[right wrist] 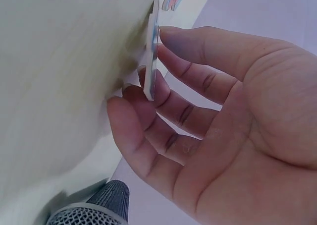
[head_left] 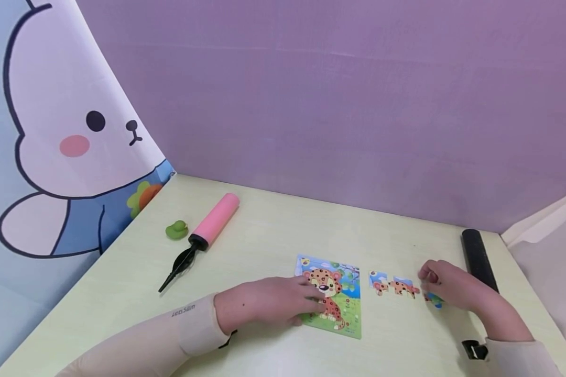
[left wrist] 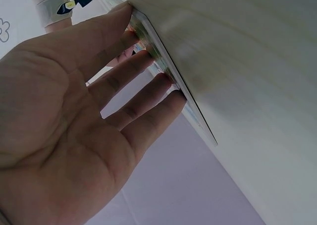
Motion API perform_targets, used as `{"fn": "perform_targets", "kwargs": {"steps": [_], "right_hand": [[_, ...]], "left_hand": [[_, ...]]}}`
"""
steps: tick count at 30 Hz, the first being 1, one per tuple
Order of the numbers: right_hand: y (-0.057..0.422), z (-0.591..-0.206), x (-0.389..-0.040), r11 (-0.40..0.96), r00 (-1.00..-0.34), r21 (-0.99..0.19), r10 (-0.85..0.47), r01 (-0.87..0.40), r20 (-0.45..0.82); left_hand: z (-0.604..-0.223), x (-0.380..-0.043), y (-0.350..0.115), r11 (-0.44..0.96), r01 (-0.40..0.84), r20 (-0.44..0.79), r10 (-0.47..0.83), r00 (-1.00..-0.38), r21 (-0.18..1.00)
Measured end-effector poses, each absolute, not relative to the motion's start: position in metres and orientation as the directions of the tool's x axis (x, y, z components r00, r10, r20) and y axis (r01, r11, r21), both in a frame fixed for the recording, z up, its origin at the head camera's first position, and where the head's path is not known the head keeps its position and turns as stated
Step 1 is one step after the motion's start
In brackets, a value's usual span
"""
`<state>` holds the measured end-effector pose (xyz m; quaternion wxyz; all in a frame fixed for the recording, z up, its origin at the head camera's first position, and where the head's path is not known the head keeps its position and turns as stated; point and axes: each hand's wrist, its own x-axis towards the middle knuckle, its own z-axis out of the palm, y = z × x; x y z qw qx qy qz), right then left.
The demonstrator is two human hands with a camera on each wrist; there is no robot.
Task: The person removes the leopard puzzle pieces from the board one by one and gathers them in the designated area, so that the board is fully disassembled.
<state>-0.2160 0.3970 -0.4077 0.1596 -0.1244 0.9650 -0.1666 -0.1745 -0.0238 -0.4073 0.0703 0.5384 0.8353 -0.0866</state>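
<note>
Piece (right wrist: 150, 54) (jigsaw) in right grip (head_left: 452, 285)

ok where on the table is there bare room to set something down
Between the pink hand pump and the leopard puzzle, and behind the puzzle up to the purple backdrop. Crowded right of the puzzle: loose pieces, the right grip and black cylinder.

Purple backdrop (head_left: 320, 115) (faintly creased); pale tabletop (head_left: 273, 230); cartoon-printed sheet (head_left: 56, 94).
</note>
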Motion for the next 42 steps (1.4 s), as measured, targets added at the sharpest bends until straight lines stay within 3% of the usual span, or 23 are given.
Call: {"fn": "perform_targets", "kwargs": {"steps": [24, 29, 35, 42], "right_hand": [[0.389, -0.407, -0.212, 0.951, -0.941, -0.271, -0.218, -0.146, -0.257], [0.380, -0.397, -0.207, 0.956, -0.958, -0.244, -0.211, -0.160, -0.195], [0.340, -0.378, -0.199, 0.902, -0.962, -0.366, -0.267, -0.227, -0.061], [0.292, -0.357, -0.197, 0.822, -0.937, -0.485, -0.350, -0.298, -0.018]], "left_hand": [[-0.407, -0.174, -0.024, 0.411, 0.910, -0.224, 0.883, -0.413, -0.056], [-0.407, -0.174, -0.024, 0.412, 0.910, -0.223, 0.883, -0.412, -0.052], [-0.406, -0.173, -0.023, 0.411, 0.909, -0.222, 0.882, -0.417, -0.075], [-0.408, -0.167, -0.022, 0.396, 0.906, -0.212, 0.882, -0.420, -0.147]]}}
